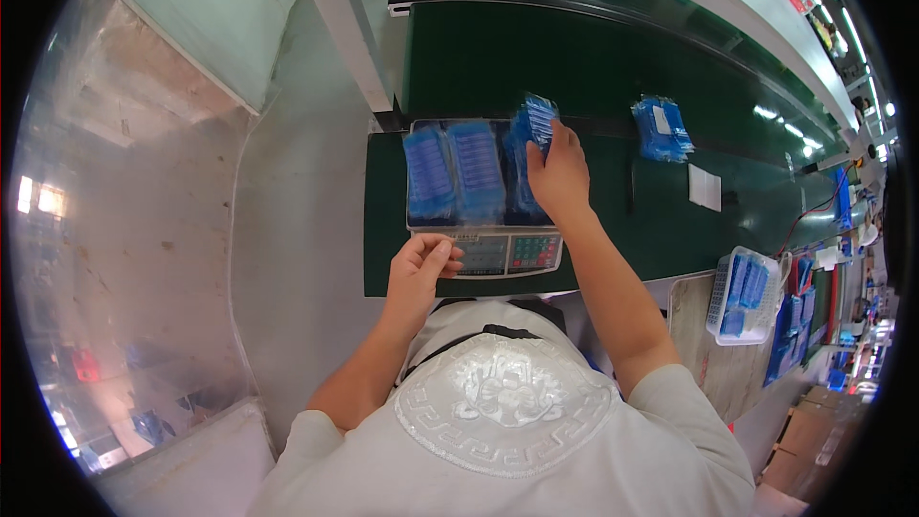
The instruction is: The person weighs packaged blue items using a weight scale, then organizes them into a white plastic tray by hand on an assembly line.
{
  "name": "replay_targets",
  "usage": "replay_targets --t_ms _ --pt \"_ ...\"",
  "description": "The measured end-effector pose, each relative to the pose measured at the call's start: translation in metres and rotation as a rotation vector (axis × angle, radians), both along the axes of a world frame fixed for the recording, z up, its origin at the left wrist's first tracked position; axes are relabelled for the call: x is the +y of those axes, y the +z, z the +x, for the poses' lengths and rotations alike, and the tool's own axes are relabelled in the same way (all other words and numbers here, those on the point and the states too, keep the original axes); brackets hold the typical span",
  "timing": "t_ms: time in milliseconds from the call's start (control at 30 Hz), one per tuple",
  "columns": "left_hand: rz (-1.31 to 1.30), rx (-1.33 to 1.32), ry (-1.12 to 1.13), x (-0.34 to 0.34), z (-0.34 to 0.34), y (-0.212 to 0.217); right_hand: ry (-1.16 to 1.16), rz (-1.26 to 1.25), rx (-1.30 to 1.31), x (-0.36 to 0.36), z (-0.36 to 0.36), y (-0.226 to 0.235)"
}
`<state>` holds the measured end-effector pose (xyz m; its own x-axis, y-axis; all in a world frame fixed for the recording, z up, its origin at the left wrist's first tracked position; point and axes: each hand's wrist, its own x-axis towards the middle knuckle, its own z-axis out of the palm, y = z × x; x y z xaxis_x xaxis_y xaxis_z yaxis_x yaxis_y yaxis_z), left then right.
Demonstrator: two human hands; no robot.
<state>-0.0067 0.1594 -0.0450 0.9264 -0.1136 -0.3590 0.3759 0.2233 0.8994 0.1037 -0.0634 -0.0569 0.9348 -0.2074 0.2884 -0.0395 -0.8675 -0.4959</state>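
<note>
A counting scale with a display and keypad stands at the near edge of the green table. On its dark pan lie two side-by-side rows of blue packets, and a third row lies at the right end. My right hand is closed round a bundle of blue packets at the far end of that third row; the hand hides part of the bundle. Loosely curled, my left hand is at the scale's front left corner. Nothing shows between its fingers.
Farther right on the table lie another pile of blue packets and a white paper. A white basket holding blue packets sits to my right on a wooden surface. A grey post rises at the table's left side.
</note>
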Motion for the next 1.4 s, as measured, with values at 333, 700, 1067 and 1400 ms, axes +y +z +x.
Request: replay_targets --t_ms 333,700,1067,1400 --pt "-0.036 -0.013 -0.107 -0.019 0.024 0.015 0.058 0.247 -0.084 -0.012 -0.006 0.004" --pt "0.285 -0.419 -0.236 -0.053 0.052 0.008 0.012 0.515 -0.098 -0.023 -0.002 -0.001" --pt "0.893 -1.066 -0.286 -0.102 0.088 0.0 0.031 0.657 -0.084 -0.027 -0.002 0.01" --pt "0.821 -1.021 -0.311 -0.109 0.113 -0.017 0.022 1.15 -0.096 -0.036 -0.005 0.038"
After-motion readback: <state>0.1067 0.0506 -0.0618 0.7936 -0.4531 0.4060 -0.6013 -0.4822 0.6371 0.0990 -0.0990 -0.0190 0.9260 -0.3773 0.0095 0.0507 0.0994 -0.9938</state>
